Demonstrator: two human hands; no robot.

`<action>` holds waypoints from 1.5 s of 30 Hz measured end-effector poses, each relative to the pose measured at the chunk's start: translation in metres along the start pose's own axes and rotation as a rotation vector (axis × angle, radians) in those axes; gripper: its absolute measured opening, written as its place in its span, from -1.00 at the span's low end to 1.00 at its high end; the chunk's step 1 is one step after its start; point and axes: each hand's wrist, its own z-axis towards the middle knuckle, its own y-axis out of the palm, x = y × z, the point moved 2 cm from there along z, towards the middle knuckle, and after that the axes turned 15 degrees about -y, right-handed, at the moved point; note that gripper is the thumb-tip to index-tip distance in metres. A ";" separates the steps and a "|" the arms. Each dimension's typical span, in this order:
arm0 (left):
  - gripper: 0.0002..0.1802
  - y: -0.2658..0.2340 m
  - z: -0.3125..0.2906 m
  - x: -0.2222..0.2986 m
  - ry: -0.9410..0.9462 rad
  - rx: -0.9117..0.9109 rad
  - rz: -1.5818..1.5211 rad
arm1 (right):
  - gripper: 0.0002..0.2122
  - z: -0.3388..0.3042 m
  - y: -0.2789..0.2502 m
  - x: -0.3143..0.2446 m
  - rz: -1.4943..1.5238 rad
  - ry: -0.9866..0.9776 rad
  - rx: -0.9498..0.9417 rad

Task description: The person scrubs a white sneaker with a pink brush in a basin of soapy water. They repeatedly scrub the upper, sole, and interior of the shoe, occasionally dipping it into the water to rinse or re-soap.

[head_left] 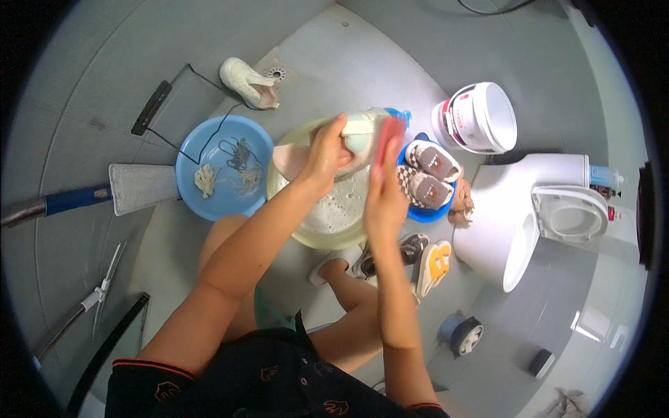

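Note:
My left hand (325, 155) is closed around a pale white and mint shoe (359, 143), held tilted above a yellowish basin (306, 239). Foamy water (334, 209) fills the basin under it. In my right hand (385, 202) is a red brush (389, 143), pressed against the shoe's far right end and blurred by motion. The brush's bristles are hidden. To the left, a light blue basin (226, 207) holds loose shoelaces (240, 164) in water. Another pale shoe (245, 81) lies on its side beyond it, near a floor drain (277, 74).
At the right, a blue tub (423, 214) holds checkered shoes (431, 171). Behind it lies a white bucket (481, 118), and a toilet (498, 223) stands further right. Dark sneakers (412, 247) and yellow slippers (435, 263) are on the floor. A flat mop (143, 188) reaches the light blue basin.

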 end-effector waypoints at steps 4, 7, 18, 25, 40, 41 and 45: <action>-0.46 0.007 -0.010 0.003 -0.009 -0.013 -0.064 | -0.50 0.006 0.005 -0.015 -0.044 -0.056 0.004; -0.46 0.002 -0.011 0.007 -0.020 -0.007 -0.064 | -0.48 -0.034 0.019 -0.008 -0.084 -0.176 -0.024; -0.48 0.008 -0.005 -0.008 -0.093 -0.006 -0.196 | -0.46 -0.042 0.030 0.003 -0.170 -0.338 0.051; -0.48 0.011 -0.006 -0.001 -0.027 -0.083 -0.207 | -0.51 -0.008 0.006 0.008 -0.062 -0.105 0.182; -0.51 -0.002 0.000 0.006 -0.013 -0.094 -0.103 | -0.48 -0.005 0.018 -0.007 0.002 -0.196 0.191; -0.52 -0.001 -0.002 0.006 -0.013 -0.079 -0.150 | -0.47 -0.019 0.024 0.000 -0.032 -0.221 0.193; -0.51 0.004 -0.002 0.008 0.003 -0.056 -0.260 | -0.45 -0.065 0.050 0.023 -0.059 -0.262 0.189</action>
